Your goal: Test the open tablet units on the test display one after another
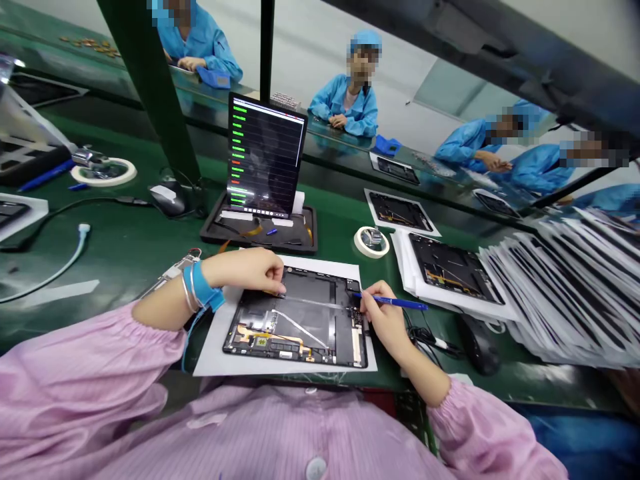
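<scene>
An opened tablet housing [300,320], black with copper-coloured flex cables and a pale diagonal strip, lies on white sheets [213,357] in front of me. My left hand [257,270], with a blue band at its wrist, rests over the housing's upper left part. Its fingers are curled in a pinch near the left end of a thin silvery cable [315,303]; whatever is between them is hidden. At the right edge, my right hand [385,317] grips a slim blue pen-shaped tool [403,303]. The tool's left tip points at the housing's upper right area.
Behind the housing, a lit screen [265,157] stands in a black tray [260,243]. To the right are a tape roll [371,243], another housing [453,270], a black mouse [477,343] and stacked sheet-wrapped panels [565,287]. A white cable [65,263] lies left. Co-workers in blue sit beyond.
</scene>
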### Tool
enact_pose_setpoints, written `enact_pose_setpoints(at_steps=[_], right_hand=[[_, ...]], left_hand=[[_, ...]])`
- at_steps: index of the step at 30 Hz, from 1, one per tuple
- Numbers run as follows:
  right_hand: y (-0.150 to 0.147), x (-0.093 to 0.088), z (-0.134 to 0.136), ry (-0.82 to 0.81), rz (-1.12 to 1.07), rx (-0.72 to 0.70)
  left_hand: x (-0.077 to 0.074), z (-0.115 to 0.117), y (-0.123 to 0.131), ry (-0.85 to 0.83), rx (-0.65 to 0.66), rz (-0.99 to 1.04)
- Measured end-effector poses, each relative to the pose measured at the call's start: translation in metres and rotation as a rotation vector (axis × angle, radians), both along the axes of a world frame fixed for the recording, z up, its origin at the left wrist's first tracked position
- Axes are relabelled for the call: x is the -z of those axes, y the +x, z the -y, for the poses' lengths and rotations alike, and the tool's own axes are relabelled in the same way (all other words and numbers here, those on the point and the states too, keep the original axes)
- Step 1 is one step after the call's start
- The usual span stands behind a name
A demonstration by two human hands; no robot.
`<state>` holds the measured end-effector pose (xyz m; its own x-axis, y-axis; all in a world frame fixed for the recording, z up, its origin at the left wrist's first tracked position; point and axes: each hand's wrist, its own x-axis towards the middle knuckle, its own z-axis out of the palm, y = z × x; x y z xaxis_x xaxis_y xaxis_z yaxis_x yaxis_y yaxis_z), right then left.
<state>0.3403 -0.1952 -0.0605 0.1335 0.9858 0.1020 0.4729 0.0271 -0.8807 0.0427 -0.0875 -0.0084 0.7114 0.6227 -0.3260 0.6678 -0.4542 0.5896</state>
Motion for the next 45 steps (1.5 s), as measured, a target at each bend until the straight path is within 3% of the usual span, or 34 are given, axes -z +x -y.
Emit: enact_pose_setpoints(at_steps=[7,11,16,20,24,30,33,35,38,40,42,45], right_hand=[[0.002,0.004,0.003,0.008,0.024,-0.001],[0.008,-0.015,-0.007,0.102,0.096,0.005],[0.001,-0.052,-0.068,0.227,0.694,-0.129],[-0.019,-0.052,-0.132,0.15,1.125,-0.138],[-0.012,-0.052,-0.184,0.166,1.161,-0.134],[0.022,-0.058,-0.228,0.093,1.128,0.144],[0.01,-0.059,-0.218,0.219,1.122,0.173],[-0.006,-0.061,-0.194,0.334,1.085,0.046],[-0.032,-0.06,-0.145,0.176,0.996,-0.306],[-0.043,-0.052,-0.115,0.067,0.951,-0.455],[-0.049,-0.041,-0.096,0.079,0.915,-0.491],[-0.05,-0.022,-0.09,0.087,0.805,-0.465]], left_hand=[[0.002,0.007,0.001,-0.259,0.036,-0.038],[0.006,0.004,0.003,-0.283,0.032,-0.03],[0.008,-0.001,0.003,-0.262,0.037,0.037],[0.01,-0.003,0.003,-0.272,0.01,0.066],[0.011,-0.003,0.003,-0.274,0.022,0.111],[0.01,-0.003,0.003,-0.263,0.013,0.106],[0.011,-0.003,0.002,-0.252,0.006,0.103],[0.012,-0.004,0.002,-0.243,-0.001,0.106],[0.012,-0.005,0.001,-0.269,0.011,0.126],[0.012,-0.005,0.001,-0.285,0.023,0.135],[0.011,-0.005,0.001,-0.273,0.022,0.133],[0.009,-0.005,-0.002,-0.249,0.014,0.132]])
